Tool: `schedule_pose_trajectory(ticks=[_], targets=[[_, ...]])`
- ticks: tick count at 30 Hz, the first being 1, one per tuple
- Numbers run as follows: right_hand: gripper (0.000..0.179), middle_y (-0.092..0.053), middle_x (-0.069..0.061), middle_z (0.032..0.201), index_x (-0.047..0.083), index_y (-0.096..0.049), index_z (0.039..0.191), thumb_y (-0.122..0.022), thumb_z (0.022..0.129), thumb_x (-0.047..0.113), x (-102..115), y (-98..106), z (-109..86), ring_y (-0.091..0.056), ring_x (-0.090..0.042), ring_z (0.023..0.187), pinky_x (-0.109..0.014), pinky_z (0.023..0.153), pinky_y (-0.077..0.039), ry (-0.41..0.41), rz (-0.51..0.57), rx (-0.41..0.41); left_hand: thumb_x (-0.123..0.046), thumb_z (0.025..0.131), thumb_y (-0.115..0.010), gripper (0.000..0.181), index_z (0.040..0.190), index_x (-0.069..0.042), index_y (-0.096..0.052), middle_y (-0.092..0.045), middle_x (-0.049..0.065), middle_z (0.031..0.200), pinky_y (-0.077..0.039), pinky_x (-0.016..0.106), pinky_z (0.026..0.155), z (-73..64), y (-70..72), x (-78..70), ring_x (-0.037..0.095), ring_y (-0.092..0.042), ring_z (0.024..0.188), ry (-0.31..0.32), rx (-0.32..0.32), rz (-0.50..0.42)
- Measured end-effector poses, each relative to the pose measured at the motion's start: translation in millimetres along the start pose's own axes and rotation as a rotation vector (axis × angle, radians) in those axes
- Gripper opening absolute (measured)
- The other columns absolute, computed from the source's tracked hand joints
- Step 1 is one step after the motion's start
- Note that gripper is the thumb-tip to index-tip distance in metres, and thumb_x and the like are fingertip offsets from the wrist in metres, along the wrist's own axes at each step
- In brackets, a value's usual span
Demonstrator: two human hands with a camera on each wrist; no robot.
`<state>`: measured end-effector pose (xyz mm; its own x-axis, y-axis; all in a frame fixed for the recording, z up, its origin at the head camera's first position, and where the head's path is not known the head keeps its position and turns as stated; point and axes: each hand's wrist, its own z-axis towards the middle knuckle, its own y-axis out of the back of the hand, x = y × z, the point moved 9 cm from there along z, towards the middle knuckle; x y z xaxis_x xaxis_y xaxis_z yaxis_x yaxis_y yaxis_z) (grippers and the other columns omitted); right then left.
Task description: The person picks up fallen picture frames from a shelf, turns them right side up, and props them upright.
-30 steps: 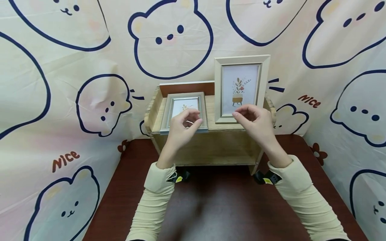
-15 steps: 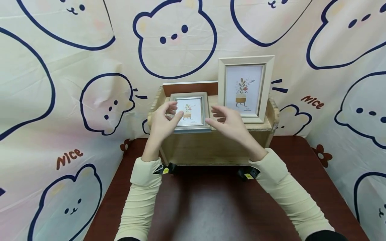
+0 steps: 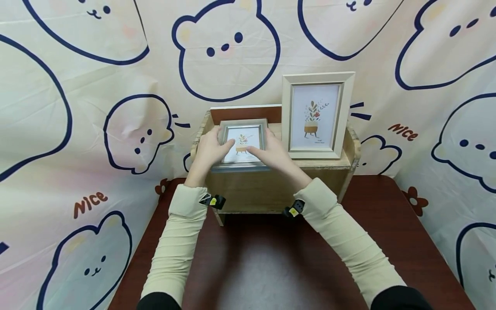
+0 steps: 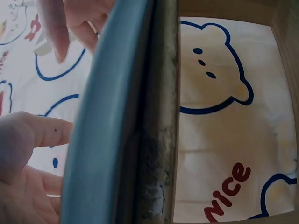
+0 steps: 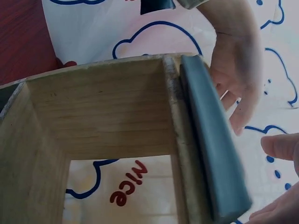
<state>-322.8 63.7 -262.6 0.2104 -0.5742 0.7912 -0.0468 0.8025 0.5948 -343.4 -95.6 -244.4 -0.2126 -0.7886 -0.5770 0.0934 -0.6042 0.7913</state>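
A small picture frame [image 3: 242, 150] with a potted-plant print lies flat on top of a wooden shelf unit [image 3: 248, 193]. At its left edge is my left hand [image 3: 209, 148], thumb extended over the glass and fingers along the outer side. My right hand [image 3: 276, 151] is placed likewise at the right edge. Both thumbs look raised off the glass; whether the fingertips touch the sides, I cannot tell. The frame's blue-grey side [image 4: 100, 112] fills the middle of the left wrist view, at the board's edge. A larger cream picture frame [image 3: 315, 116] stands upright to the right.
The shelf unit has raised side panels [image 3: 353, 146] and a reddish-brown back strip [image 3: 246, 113]. It stands at the far end of a dark red-brown table [image 3: 271, 262]. Fabric printed with cartoon bears [image 3: 224, 47] hangs behind and at both sides.
Both hands have shifted left onto the small frame. The right hand has come away from the front of the large frame to the small frame's right edge. Neither frame has moved on the shelf.
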Motion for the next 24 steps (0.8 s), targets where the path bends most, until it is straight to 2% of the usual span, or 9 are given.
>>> schedule_pose_trajectory(ticks=[7, 11, 17, 24], targets=[[0.084, -0.014, -0.020, 0.148, -0.004, -0.008, 0.143, -0.058, 0.087, 0.033, -12.1, -7.0, 10.6, -0.017, -0.031, 0.135, -0.042, 0.107, -0.021, -0.107, 0.023, -0.023, -0.031, 0.087, -0.055, 0.070, 0.142, 0.000, -0.024, -0.037, 0.022, 0.138, -0.032, 0.051, 0.099, 10.2, -8.6, 12.3, 0.036, -0.036, 0.125, 0.062, 0.053, 0.013], [0.082, -0.019, -0.020, 0.147, -0.004, -0.009, 0.143, -0.058, 0.087, 0.031, -14.5, -7.7, 14.6, -0.022, -0.030, 0.133, -0.041, 0.107, -0.024, -0.125, 0.019, -0.049, -0.028, 0.088, -0.053, 0.071, 0.143, 0.000, -0.019, -0.036, 0.023, 0.138, -0.032, 0.049, 0.099, 11.2, -12.2, 17.8, 0.035, -0.036, 0.125, 0.089, 0.072, 0.003], [0.077, -0.024, -0.022, 0.145, -0.005, -0.012, 0.142, -0.056, 0.085, 0.021, -12.3, -6.9, 16.1, -0.024, -0.035, 0.131, -0.042, 0.107, -0.023, -0.098, -0.046, -0.092, -0.014, 0.086, -0.051, 0.063, 0.142, -0.002, -0.025, -0.041, 0.023, 0.134, -0.035, 0.048, 0.097, 12.8, -11.6, 21.3, 0.035, -0.041, 0.120, 0.065, 0.012, -0.014], [0.077, -0.032, -0.020, 0.142, -0.003, -0.019, 0.142, -0.054, 0.074, 0.003, -10.6, -5.4, 14.9, -0.029, -0.039, 0.128, -0.044, 0.105, -0.026, -0.050, -0.053, -0.146, 0.003, 0.078, -0.046, 0.069, 0.143, -0.004, -0.024, -0.041, 0.023, 0.134, -0.037, 0.048, 0.095, 11.9, -12.9, 24.5, 0.034, -0.044, 0.115, 0.073, -0.043, -0.029]])
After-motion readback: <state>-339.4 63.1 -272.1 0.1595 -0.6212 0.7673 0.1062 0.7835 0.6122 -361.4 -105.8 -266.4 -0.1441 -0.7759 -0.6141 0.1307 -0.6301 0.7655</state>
